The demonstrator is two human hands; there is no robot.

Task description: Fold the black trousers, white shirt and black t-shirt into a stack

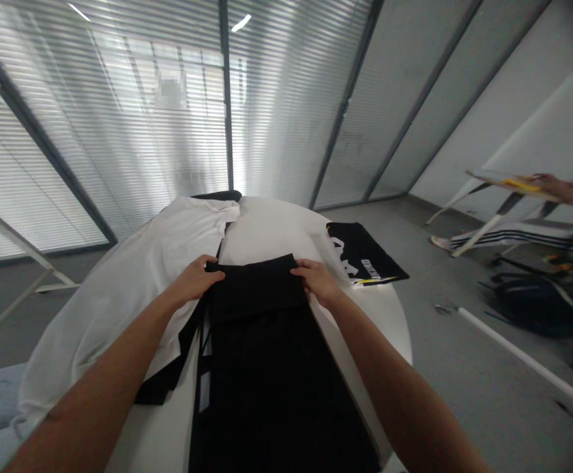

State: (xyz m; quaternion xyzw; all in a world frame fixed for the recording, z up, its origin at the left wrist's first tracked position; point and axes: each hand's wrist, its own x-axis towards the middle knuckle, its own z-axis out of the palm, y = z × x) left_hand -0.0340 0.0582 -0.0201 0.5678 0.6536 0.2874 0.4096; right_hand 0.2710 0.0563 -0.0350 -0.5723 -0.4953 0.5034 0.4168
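Note:
A long black garment (267,368) lies lengthwise over the round white table, running from the middle toward me. Its far end forms a straight edge with a band turned over; whether it is trousers or a top, I cannot tell. My left hand (196,279) pinches the far left corner between thumb and fingers. At the far right corner, my right hand (317,281) grips the cloth in the same way. White marks show along the garment's left side. Just left of it, a white garment (123,282) is spread out, with black cloth (161,381) underneath.
On the right of the round white table (389,322) lies a folded black garment with white print (365,249). A white pole (518,351) and a dark bag (533,302) are on the floor. Another person's hand (552,186) works at a separate table. Blinds cover the glass wall ahead.

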